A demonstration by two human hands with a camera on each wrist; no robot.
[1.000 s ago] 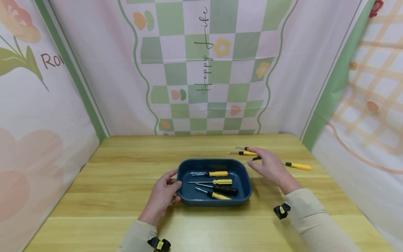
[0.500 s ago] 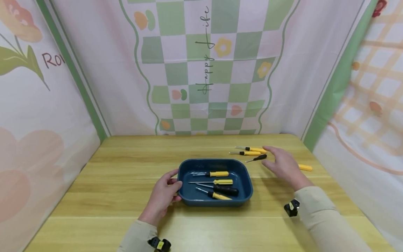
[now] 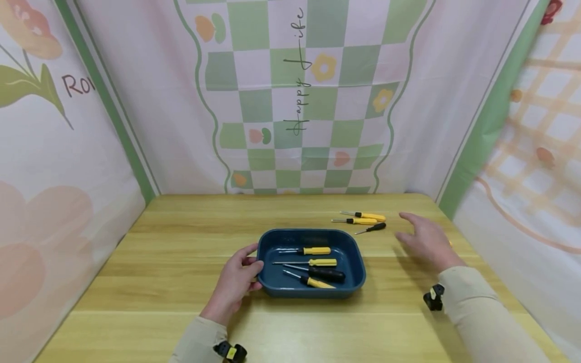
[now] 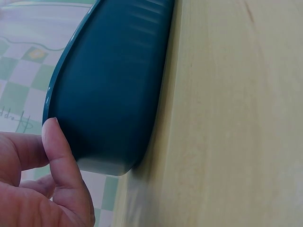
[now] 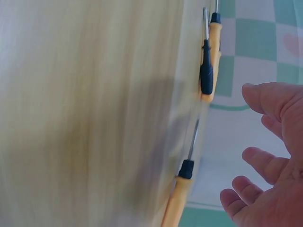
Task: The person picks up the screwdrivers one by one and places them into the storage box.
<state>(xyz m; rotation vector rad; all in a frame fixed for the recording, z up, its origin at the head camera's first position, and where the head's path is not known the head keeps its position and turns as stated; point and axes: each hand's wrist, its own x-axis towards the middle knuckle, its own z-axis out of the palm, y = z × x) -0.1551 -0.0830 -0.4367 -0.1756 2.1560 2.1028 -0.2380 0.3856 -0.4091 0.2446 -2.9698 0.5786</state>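
Note:
My left hand pinches the left rim of a dark blue tray, thumb over the edge and fingers outside. Inside the tray lie three yellow-handled screwdrivers and one with a black handle. My right hand, holding nothing, hovers over the table with its fingers spread and loosely bent. Beneath it, in the right wrist view, lies another yellow-handled screwdriver, mostly hidden by the hand in the head view. Left of that hand rest two yellow-handled screwdrivers and a small black one.
The wooden table reaches back to a checkered cloth hanging behind it. Printed cloth walls stand along both sides. Each wrist wears a small black camera.
My right hand has moved to the right, away from the small group of screwdrivers, uncovering their handles and covering the rightmost yellow one. My left hand stays at the tray.

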